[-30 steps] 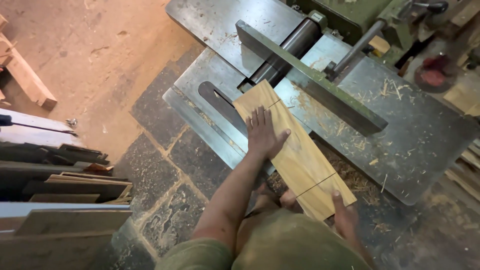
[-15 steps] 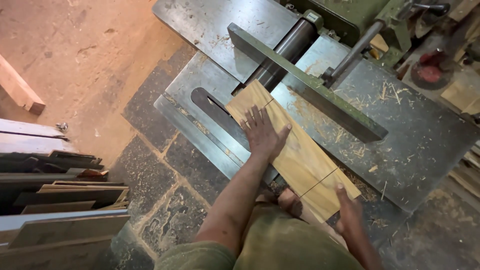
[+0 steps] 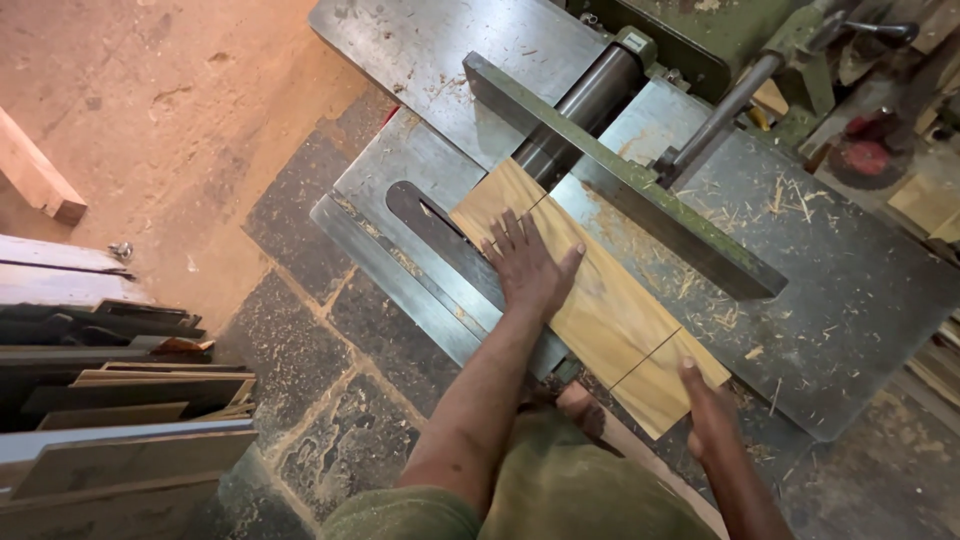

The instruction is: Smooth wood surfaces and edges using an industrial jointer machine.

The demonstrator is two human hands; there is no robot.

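- Right hand (image 3: 708, 408) grips the near end of the wooden board (image 3: 600, 300).
- Left hand (image 3: 528, 268) lies open-palmed, fingers spread, flat on the board's middle.
- Beyond the left hand, the board's far end meets the dark roller (image 3: 585, 110), beside the green fence (image 3: 620, 185) on the steel counter (image 3: 850, 290).

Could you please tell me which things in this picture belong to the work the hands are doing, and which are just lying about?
In use:
- wooden board, flat on the machine table
- left hand, pressed flat on the board
- right hand, at the board's near end
- green fence beside the board

Lying about:
- stacked planks on the floor
- wood offcut
- red disc behind the machine
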